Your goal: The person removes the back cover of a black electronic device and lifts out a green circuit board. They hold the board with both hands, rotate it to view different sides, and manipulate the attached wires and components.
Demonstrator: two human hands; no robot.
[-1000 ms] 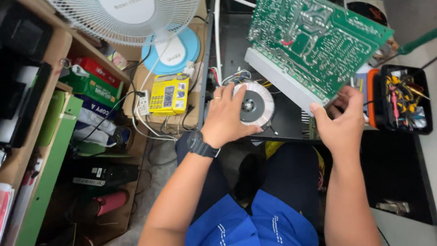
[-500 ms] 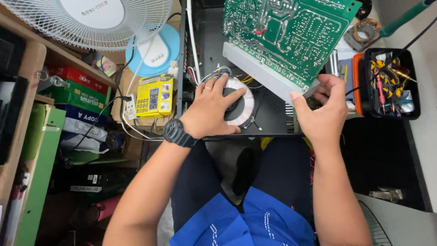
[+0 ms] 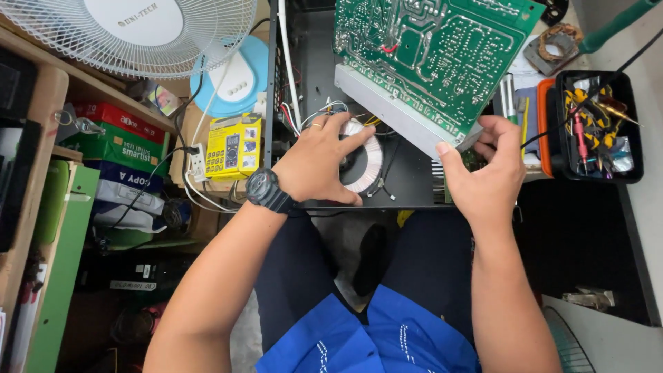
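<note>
Two hands are at work inside the open black metal case (image 3: 407, 186), which lies in front of our knees. Our left hand (image 3: 319, 162) rests flat on the white ring-shaped transformer (image 3: 366, 162) near the front edge of the case; its fingers (image 3: 343, 124) are spread apart and lie over the ring, and the thumb (image 3: 343, 195) presses on its near side. The wrist carries a black watch (image 3: 266, 190) and is bent slightly inward. Our right hand (image 3: 487, 173) holds the green circuit board (image 3: 428, 52) by its lower right corner, with the fingers clamped on that corner. The board stands tilted up over the back half of the case, with its grey metal strip (image 3: 394, 110) toward us. Left of the case lies a yellow package (image 3: 233, 146) showing a meter. Further left, red (image 3: 117, 117), green (image 3: 114, 148) and blue (image 3: 124, 176) boxes are stacked on a shelf.
</note>
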